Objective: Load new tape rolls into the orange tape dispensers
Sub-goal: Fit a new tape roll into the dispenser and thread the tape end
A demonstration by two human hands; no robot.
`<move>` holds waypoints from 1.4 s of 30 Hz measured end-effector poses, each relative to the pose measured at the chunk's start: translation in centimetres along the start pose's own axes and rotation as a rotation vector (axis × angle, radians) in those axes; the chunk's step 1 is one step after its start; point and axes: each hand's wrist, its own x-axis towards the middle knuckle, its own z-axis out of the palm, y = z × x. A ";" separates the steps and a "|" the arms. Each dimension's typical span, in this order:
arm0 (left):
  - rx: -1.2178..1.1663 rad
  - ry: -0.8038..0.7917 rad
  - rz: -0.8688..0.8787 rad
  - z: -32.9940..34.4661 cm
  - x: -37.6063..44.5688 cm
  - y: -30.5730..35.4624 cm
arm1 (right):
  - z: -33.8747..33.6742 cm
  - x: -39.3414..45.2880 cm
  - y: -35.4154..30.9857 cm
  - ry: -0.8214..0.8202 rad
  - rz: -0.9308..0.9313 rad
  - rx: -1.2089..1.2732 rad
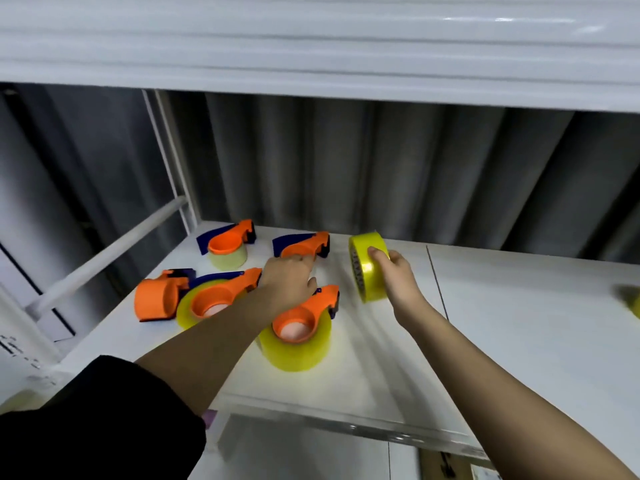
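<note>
Several orange tape dispensers lie on a white shelf (pixel 381 358). Three hold yellowish tape: one at the back left (pixel 228 245), one left of centre (pixel 216 299), one in front (pixel 299 327). An empty dispenser (pixel 157 299) lies on its side at the far left. Another empty dispenser (pixel 304 245) lies at the back centre, and my left hand (pixel 289 284) reaches over to it, fingers touching its near end. My right hand (pixel 394 271) grips a yellow tape roll (pixel 367 266), held on edge just right of that dispenser.
A white shelf board hangs overhead, with a grey corrugated wall behind. A white post and slanted bar stand at the left. Another yellow roll (pixel 632 301) shows blurred at the right edge. The shelf's front edge runs below my forearms.
</note>
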 end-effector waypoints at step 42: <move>-0.231 0.061 -0.309 3.7 -9.2 -26.9 | 27.7 -5.7 -2.2 0.102 0.082 0.151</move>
